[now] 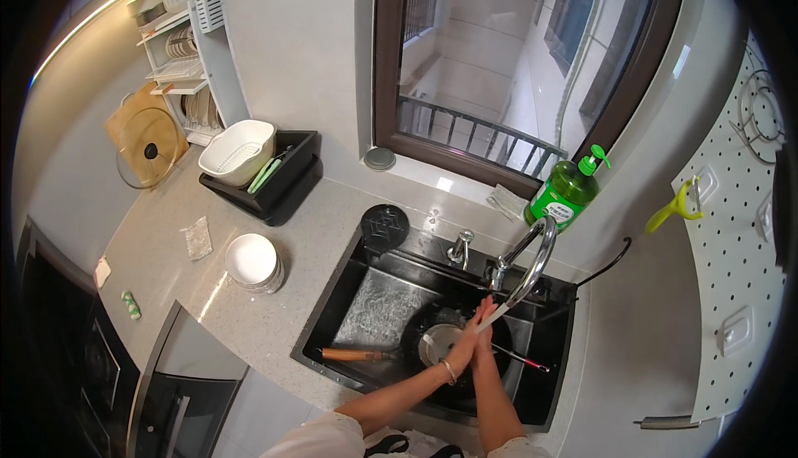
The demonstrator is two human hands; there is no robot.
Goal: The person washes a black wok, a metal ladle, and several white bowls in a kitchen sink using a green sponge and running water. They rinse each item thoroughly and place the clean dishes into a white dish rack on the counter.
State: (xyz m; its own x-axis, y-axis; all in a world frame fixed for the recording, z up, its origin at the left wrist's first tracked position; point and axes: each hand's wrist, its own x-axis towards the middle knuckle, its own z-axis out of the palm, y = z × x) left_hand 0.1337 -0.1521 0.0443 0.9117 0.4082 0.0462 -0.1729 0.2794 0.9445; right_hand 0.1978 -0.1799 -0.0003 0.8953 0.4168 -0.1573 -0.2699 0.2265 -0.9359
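Observation:
My left hand and my right hand are pressed palm to palm under the water running from the chrome faucet. They are above the black sink; a bracelet circles my left wrist. Beneath them sits a dark wok with a wooden handle pointing left. A round, light-coloured bowl or pot lies in the wok, partly hidden by my left hand. A thin utensil with a red handle end extends to the right of my hands. No object shows between my palms.
Stacked white bowls stand on the counter left of the sink. Behind them, a white colander rests on a black rack. A green soap bottle stands behind the faucet; a yellow-green peeler hangs at right.

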